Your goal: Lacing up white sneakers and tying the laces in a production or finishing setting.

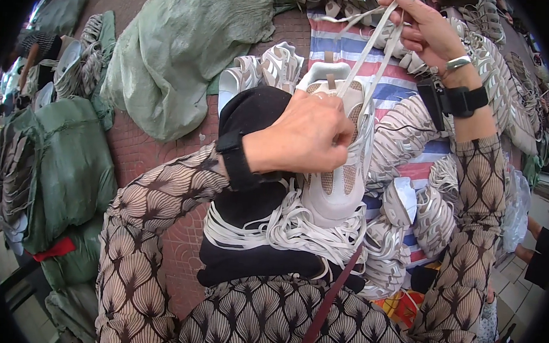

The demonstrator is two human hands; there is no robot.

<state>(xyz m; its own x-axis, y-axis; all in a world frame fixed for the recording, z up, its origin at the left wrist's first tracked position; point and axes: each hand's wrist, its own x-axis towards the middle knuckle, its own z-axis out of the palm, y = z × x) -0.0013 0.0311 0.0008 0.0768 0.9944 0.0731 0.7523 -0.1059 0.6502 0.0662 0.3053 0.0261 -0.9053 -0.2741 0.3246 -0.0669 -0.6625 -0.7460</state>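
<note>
A beige and white sneaker (339,194) rests on my lap, its toe toward me. My left hand (308,136) is closed over the upper of the shoe at the lacing, with the fingertips turned under and a lace running up from there. Raised at the upper right, my right hand (415,23) pinches white shoelaces (375,45), which stretch taut down to the shoe. A heap of loose white laces (284,225) lies across my black-clothed legs, below the toe of the shoe.
A striped sheet (390,75) bears rows of similar sneakers (402,132) to the right. Green woven sacks (175,52) stand at the upper left, and another bulging sack (70,165) is farther left. Red paving (138,141) shows between them. Another person's arm (531,240) appears at the right edge.
</note>
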